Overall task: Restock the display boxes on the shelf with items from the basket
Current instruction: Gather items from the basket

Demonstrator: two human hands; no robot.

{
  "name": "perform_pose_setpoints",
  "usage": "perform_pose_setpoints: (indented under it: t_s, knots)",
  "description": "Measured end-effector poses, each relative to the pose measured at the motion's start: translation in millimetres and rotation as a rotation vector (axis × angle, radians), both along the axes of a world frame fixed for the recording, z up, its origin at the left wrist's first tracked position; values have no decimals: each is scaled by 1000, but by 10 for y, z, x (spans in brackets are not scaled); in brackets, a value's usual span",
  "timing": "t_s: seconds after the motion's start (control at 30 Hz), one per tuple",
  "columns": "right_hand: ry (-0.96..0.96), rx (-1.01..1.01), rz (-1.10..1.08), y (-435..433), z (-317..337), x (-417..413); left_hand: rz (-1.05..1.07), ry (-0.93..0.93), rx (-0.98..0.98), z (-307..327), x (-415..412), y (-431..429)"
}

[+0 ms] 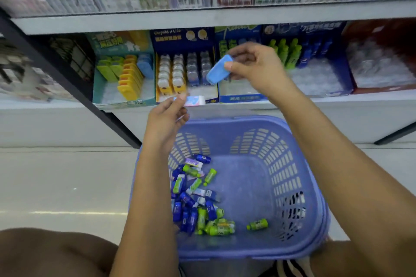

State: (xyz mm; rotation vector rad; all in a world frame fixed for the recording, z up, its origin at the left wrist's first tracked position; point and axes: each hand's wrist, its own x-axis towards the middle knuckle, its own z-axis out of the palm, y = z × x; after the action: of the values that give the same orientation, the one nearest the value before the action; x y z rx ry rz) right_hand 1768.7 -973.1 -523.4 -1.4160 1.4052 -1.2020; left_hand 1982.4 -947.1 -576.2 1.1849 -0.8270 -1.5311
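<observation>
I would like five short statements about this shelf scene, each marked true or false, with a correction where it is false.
1. The right hand pinches a blue oblong item. True.
2. The left hand holds nothing. False: it pinches a small white and pink packet.
3. The basket is red. False: it is blue-violet.
4. Green and blue bottle-shaped items lie in the basket. True.
5. The teal display box holds only grey items. False: they are yellow, green and blue.

Single head-worn view, looking forward and down, close over basket and shelf
</observation>
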Motion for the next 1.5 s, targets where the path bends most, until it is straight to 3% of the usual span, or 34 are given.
perform_pose_setpoints:
  t_s: [0.1, 0.27, 0.47, 0.93, 1.03, 1.27, 1.5]
  knots:
    - [143, -100, 9, -190, 65, 401, 132, 108, -17, 118, 184, 5]
    - [357, -231, 78, -582, 92, 1182, 336, 137, -6, 134, 492, -1]
    - [723, -191, 233, -963, -83, 1643, 408, 152, -1, 20, 781, -5]
    - [890, -138, 251, -1151, -170, 1749, 406, 166, 36, -73, 957, -36]
    - [851, -81, 212, -1170, -173, 1814, 383, 175, 39, -75, 937, -61]
    - [1295, -248, 173, -1121, -205, 1942, 384, 190, 58, -79, 863, -76]
    - [1286, -212, 244, -987, -198, 1810, 402, 242, 55, -10, 845, -23]
